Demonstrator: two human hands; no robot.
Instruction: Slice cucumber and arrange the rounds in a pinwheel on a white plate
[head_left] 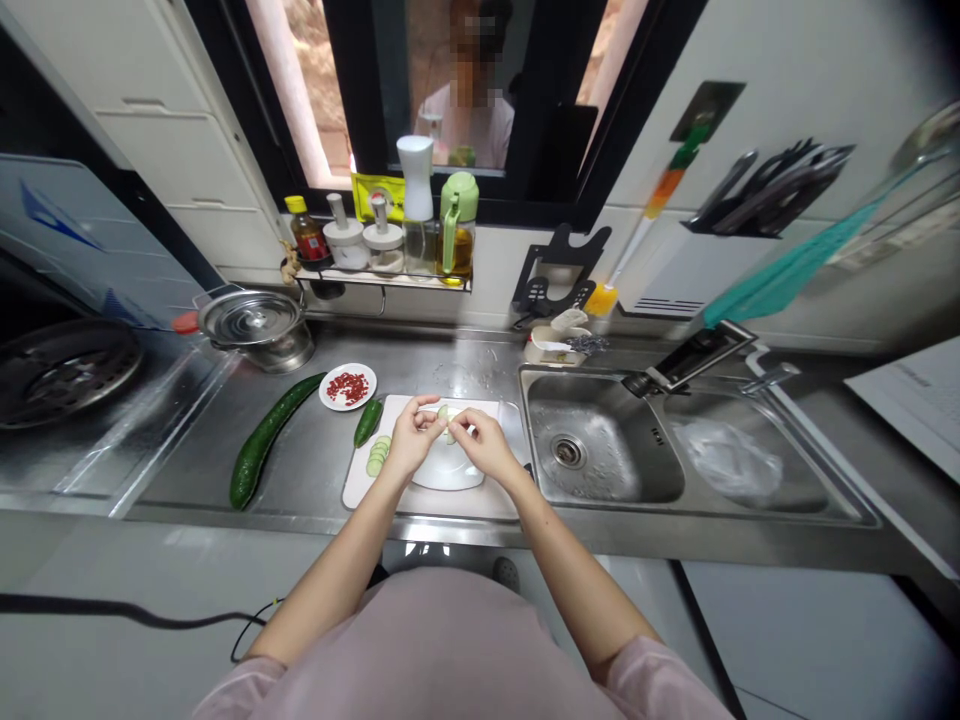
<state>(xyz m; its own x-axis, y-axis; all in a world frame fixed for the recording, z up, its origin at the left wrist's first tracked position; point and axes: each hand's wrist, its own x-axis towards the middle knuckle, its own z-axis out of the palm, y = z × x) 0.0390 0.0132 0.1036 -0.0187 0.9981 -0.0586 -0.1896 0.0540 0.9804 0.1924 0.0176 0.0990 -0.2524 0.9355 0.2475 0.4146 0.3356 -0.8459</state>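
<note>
Over a white plate [450, 472], my left hand [415, 438] and my right hand [484, 440] meet with their fingertips together. Between them they pinch a pale green cucumber slice [444, 411], partly hidden by the fingers. The plate rests on a light cutting board [507, 500]. On the board's left side lie several overlapping cucumber slices [377, 458], with a cut cucumber piece [367, 423] just above them at the board's edge. Farther left is a long whole cucumber [268, 440]. A small white dish [328, 398] holds chopped red pieces.
Right of the board is a double steel sink [600, 485] with a black faucet [690, 360]. At the back left stands a lidded steel pot [281, 345]. Bottles and jars fill a wall rack [386, 280]; a knife holder [686, 270] hangs at right.
</note>
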